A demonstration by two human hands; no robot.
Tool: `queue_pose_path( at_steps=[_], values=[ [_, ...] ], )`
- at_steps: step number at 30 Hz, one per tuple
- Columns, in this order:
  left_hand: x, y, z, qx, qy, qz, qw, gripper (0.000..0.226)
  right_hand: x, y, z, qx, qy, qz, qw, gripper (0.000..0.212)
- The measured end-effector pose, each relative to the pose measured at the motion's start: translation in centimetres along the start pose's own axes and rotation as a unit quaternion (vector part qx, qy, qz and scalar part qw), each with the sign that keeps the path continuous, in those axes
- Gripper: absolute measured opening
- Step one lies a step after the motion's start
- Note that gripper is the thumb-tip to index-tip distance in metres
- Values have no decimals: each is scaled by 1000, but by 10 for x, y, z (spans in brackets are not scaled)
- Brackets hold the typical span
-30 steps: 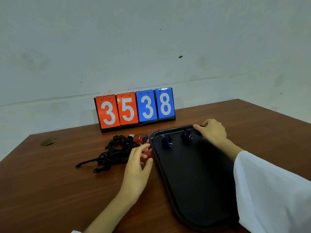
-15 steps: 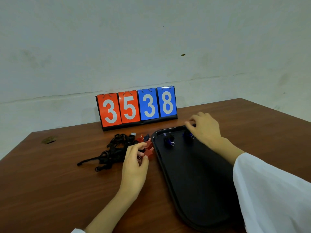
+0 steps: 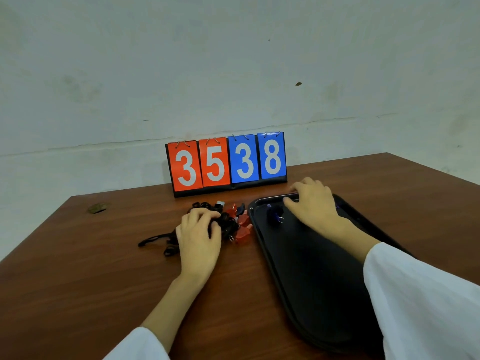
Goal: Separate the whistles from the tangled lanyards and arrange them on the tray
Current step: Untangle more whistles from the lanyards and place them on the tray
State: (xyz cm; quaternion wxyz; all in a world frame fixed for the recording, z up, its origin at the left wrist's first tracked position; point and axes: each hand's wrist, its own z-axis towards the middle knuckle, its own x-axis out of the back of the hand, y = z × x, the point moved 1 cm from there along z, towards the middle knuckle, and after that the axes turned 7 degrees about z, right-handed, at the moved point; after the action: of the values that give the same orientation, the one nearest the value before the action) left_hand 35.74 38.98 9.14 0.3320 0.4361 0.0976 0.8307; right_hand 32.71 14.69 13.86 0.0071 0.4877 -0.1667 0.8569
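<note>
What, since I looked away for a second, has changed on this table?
The left hand left the red plastic whistles and moved left onto the tangled black lanyards, gripping them. The right hand slid left along the black plastic tray's far end, now covering one blue whistle. The other blue whistle, the tray and the flip-number scoreboard stayed put.

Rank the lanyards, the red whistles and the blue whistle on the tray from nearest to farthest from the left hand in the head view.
1. lanyards: under the left hand, touching its fingers.
2. red whistles: just right of the tangle, on the table.
3. blue whistle: farther right, on the tray.
</note>
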Motion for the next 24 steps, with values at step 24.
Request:
queue_pose_path(
  at_steps=[24],
  values=[
    [-1,6,-6,-129,-92,81,984,20,-5,-93,-9,158,-309,166,923,22]
  ],
)
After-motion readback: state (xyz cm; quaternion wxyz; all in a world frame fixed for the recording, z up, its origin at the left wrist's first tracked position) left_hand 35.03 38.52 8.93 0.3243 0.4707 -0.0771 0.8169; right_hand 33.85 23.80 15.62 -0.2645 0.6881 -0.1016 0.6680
